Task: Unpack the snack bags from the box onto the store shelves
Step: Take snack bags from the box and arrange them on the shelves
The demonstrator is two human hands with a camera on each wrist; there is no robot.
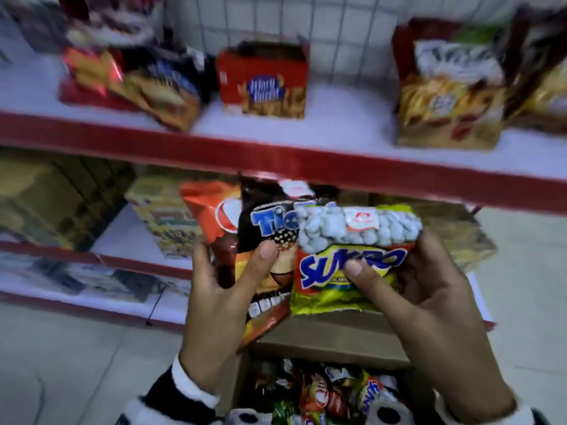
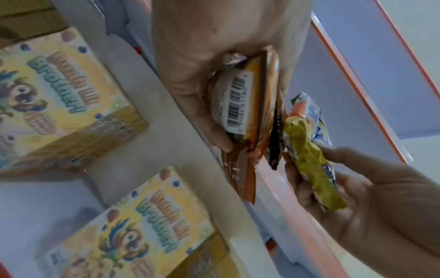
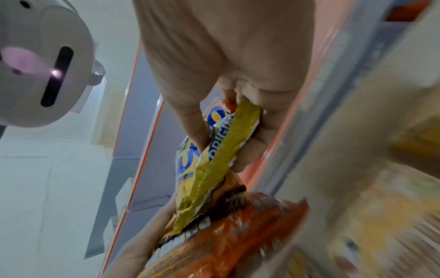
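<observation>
My left hand (image 1: 233,271) grips a dark brown snack bag (image 1: 264,271) together with an orange bag (image 1: 211,210) behind it, thumb pressed on the front. In the left wrist view the same hand (image 2: 214,94) curls round those bags (image 2: 247,105). My right hand (image 1: 399,280) pinches a yellow-green peanut bag (image 1: 346,259) with a clear window of white coated nuts, thumb on its blue lettering. The right wrist view shows that hand (image 3: 226,122) round the yellow bag (image 3: 214,159), which overlaps the orange bag (image 3: 226,235). Below my hands stands the open cardboard box (image 1: 331,335) with several more snack bags (image 1: 322,397).
A red-edged upper shelf (image 1: 306,167) carries a red biscuit box (image 1: 264,81), packets at left (image 1: 138,84) and packets at right (image 1: 448,96). On the lower shelf stand yellow cereal boxes (image 1: 162,216), seen also in the left wrist view (image 2: 62,97). Pale tiled floor (image 1: 61,363) lies to the left.
</observation>
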